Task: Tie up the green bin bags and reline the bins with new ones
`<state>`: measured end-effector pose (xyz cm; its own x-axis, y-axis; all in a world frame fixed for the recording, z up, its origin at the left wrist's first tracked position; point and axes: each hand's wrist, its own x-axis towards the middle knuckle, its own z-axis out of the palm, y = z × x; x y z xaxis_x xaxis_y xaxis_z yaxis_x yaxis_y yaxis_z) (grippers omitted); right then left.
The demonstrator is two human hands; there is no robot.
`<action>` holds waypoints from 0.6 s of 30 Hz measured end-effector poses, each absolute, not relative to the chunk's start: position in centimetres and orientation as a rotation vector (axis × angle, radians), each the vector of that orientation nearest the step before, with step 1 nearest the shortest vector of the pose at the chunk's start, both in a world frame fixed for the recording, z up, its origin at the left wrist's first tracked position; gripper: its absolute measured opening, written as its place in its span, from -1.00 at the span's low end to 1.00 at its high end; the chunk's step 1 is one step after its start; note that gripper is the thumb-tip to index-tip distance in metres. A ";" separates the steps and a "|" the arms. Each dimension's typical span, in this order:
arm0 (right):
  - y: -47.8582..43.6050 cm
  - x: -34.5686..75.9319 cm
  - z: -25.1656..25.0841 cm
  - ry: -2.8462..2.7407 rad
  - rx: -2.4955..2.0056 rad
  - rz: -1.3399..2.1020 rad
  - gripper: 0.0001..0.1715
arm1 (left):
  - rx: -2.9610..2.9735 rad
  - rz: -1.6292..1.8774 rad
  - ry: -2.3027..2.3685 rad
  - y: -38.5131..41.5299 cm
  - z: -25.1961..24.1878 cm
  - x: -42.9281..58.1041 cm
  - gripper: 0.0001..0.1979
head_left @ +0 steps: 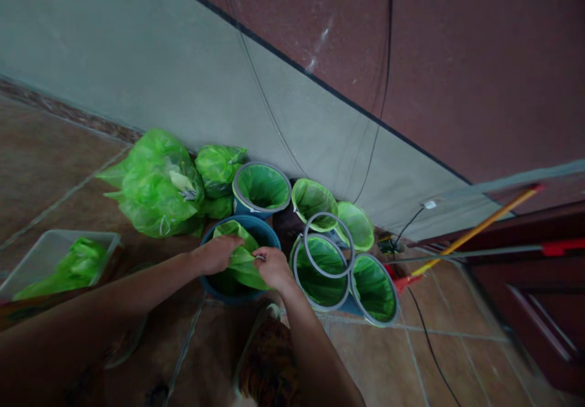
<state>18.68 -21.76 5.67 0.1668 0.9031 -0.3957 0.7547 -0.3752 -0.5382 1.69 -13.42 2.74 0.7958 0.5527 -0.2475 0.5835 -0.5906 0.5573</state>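
Both my hands, left hand (pixel 218 253) and right hand (pixel 272 267), pinch green bag (pixel 242 259) into blue bin (pixel 237 288); liner unseated. Right bins (pixel 372 288) already lined.

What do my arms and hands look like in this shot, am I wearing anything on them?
Both arms are bare as far as the picture shows: no sleeves, gloves, watch or bracelets visible. The left hand and right hand show no rings that can be made out, though the fingers are small and partly hidden. The forearms run in from the lower edge, the left one dim and slightly blurred.
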 end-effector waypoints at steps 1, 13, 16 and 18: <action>-21.7 18.8 5.6 -1.589 -2.215 0.998 -0.69 | 2.363 -0.057 0.843 -13.2 3.2 1.7 -0.48; -20.8 20.4 10.9 -1.010 -1.606 0.843 -0.76 | 1.993 0.160 0.769 -9.8 15.0 0.5 -0.47; -21.2 19.9 13.6 -0.883 -1.320 0.803 -0.67 | 1.805 0.412 0.590 -10.2 16.8 -0.3 -0.46; -21.4 19.5 14.3 -0.816 -1.245 0.854 -0.63 | 1.707 0.580 0.579 -10.6 16.9 -0.2 -0.47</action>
<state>19.51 -21.39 14.33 0.4577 0.8873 0.0573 -0.0974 0.1141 -0.9887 -0.19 -10.55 16.91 0.7535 0.6533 0.0740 0.0725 -0.1945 0.9782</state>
